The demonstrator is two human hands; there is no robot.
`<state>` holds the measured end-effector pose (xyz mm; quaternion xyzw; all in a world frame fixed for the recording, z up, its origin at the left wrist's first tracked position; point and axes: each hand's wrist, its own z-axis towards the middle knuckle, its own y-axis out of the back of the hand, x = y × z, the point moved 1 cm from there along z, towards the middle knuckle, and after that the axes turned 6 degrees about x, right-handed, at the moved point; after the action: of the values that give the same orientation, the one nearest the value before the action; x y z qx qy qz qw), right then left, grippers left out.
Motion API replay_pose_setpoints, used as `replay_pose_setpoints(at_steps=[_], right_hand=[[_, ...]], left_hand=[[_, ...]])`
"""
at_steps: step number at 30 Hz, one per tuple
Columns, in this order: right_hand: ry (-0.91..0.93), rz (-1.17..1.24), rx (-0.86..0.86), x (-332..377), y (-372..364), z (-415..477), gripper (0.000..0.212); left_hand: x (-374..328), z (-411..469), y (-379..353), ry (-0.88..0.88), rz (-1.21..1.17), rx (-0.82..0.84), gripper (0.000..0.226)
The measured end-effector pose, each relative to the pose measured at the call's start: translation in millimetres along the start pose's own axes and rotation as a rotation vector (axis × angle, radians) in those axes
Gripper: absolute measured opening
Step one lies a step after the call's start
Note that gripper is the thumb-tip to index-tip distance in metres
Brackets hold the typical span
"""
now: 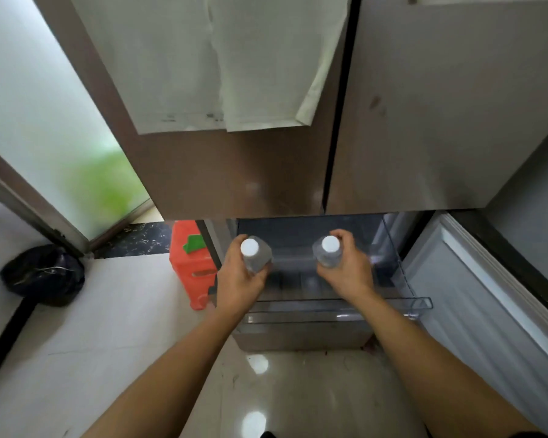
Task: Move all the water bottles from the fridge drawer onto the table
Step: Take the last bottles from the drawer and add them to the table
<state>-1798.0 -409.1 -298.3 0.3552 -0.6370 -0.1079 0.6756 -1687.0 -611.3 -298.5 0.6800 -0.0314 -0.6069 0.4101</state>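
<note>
Fingers (345, 240) hide part of the left bottle (254, 256) and right bottle (329, 252); the papers (203, 74) bear blurred print.

The person appears as two arms and two hands, all uncovered. The left hand (244, 281) and the right hand (350, 275) are bare, and the fingers (345, 237) are too blurred to show nails or other fine detail. The left forearm (184, 358) is bare from the wrist to the bottom edge of the view, as is the right forearm (424, 352). A narrow dark strip (533, 434) lies at the bottom edge by the right arm, and a small dark patch (268, 434) sits between the arms. Too little of either shows to tell whether it is clothing.
</note>
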Motion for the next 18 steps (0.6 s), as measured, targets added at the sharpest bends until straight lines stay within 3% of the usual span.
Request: replay_pose_setpoints(at_steps=[9, 18], right_hand=[[0.42, 0.099, 0.221, 80, -28, -34, 0.065], [0.756, 0.295, 0.511, 171, -114, -151, 0.063]], left_hand=[[-43, -110, 76, 0.096, 0.003, -0.521, 0.074], [-23, -290, 160, 0.413, 0.218, -0.915, 0.073]])
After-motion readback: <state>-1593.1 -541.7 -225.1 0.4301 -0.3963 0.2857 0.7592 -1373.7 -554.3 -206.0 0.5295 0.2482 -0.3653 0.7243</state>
